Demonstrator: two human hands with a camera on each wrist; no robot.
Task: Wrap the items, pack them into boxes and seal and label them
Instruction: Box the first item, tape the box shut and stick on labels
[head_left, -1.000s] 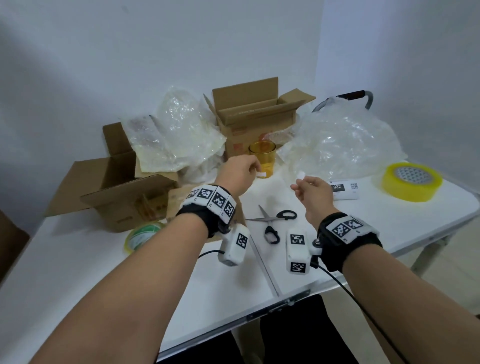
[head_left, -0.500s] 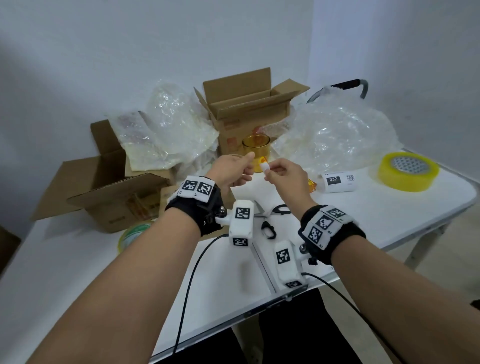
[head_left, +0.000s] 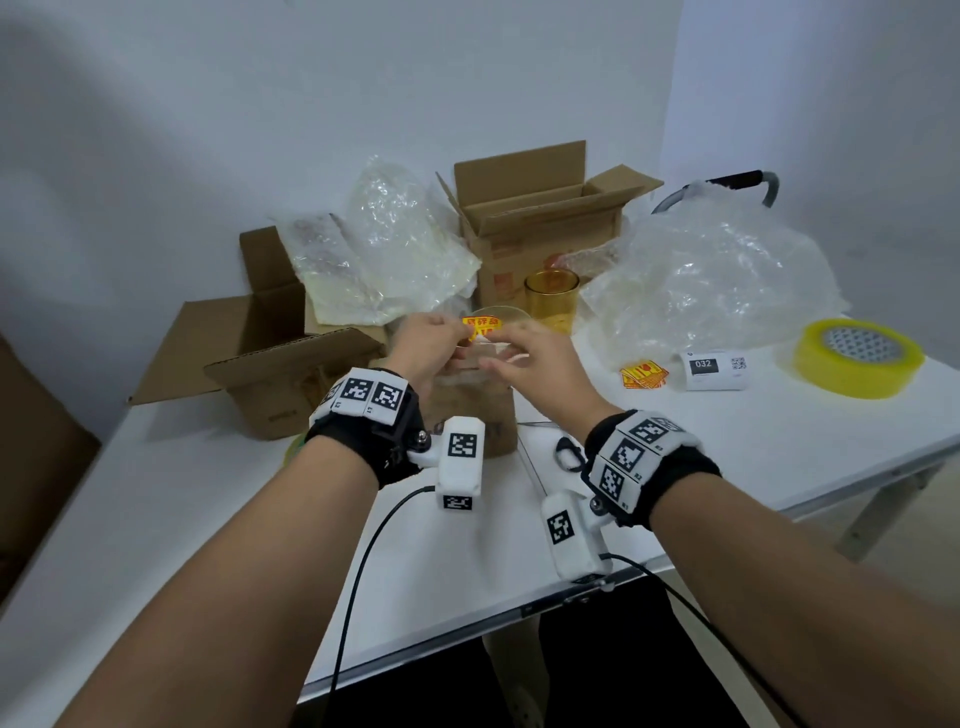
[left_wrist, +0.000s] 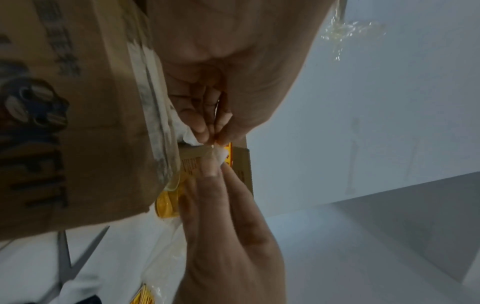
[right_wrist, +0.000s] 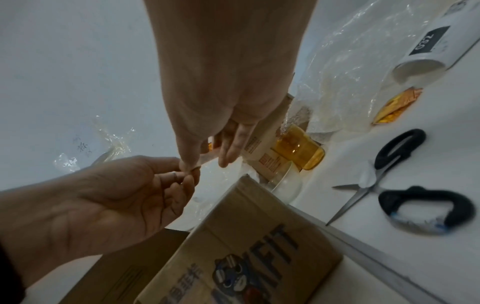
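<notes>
Both hands are raised over the surface's middle, where a red-and-yellow sticker (head_left: 482, 328) is pinched between them above a printed cardboard box (head_left: 475, 410). The left hand (head_left: 426, 347) has its grip clamped on the sticker's left edge, and the right hand (head_left: 540, 364) has its grip clamped on the white backing (left_wrist: 221, 154). More stickers (head_left: 643, 375) and a white label roll (head_left: 714, 370) are laid toward the right edge, near a yellow tape roll (head_left: 857, 358). An amber glass (head_left: 551, 300) is stood behind, beside an open box (head_left: 540, 228). Scissors (right_wrist: 384, 164) are laid near the front edge.
</notes>
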